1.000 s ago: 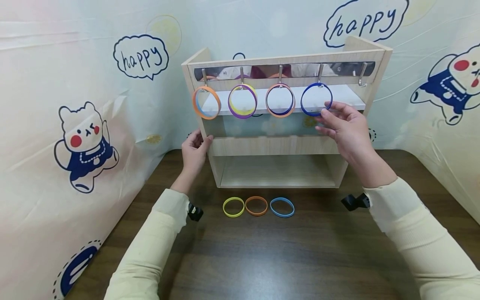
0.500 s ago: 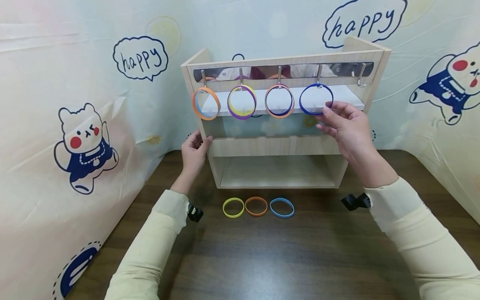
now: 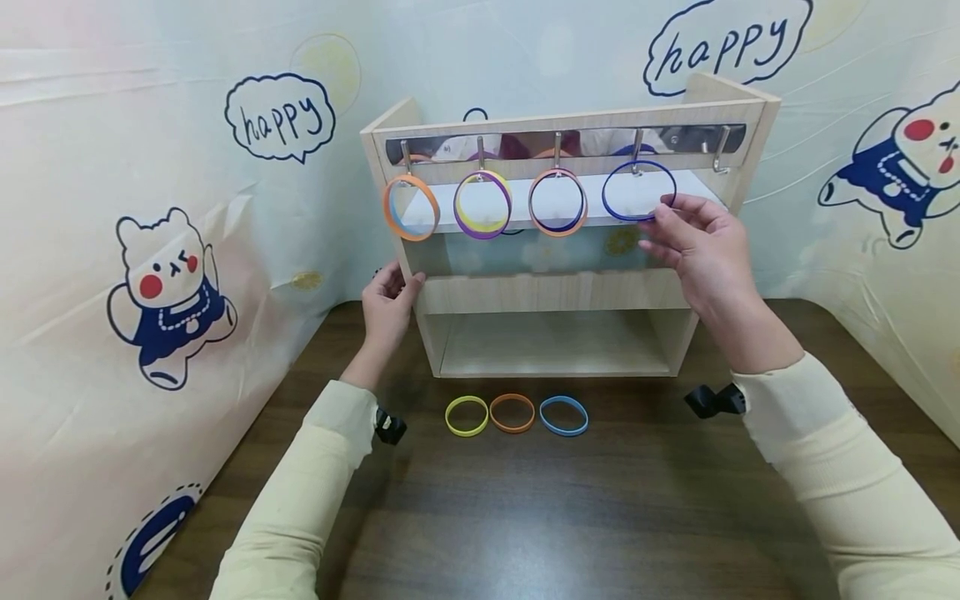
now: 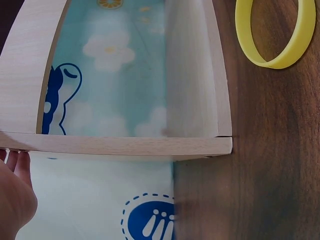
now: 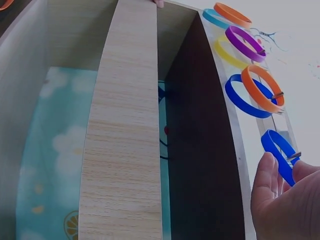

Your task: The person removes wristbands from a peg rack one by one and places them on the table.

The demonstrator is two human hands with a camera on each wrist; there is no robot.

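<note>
My right hand (image 3: 708, 258) pinches the lower right edge of a dark blue wristband (image 5: 284, 167) between thumb and fingers. This band encircles the fourth hook (image 3: 637, 143) of a metal hook strip and is tilted up toward the front. My left hand (image 3: 388, 308) grips the left side panel of a wooden shelf unit (image 3: 540, 292); in the left wrist view only its fingertips and part of the palm show. On the first three hooks hang pairs of bands: orange (image 5: 232, 15) with light blue, purple (image 5: 245, 43) with yellow, and orange (image 5: 260, 90) with dark blue.
Three bands lie in a row on the dark wood table (image 3: 525, 517) before the unit: yellow (image 3: 467, 433), orange (image 3: 513, 429) and light blue (image 3: 564, 432). A fifth hook (image 3: 722, 150) is at the strip's right end. A patterned cloth (image 3: 300, 225) stands behind and beside the unit.
My right hand has moved slightly up and right, lifting the lower edge of the dark blue wristband, which hung nearly straight before. The left hand keeps its grip on the panel.
</note>
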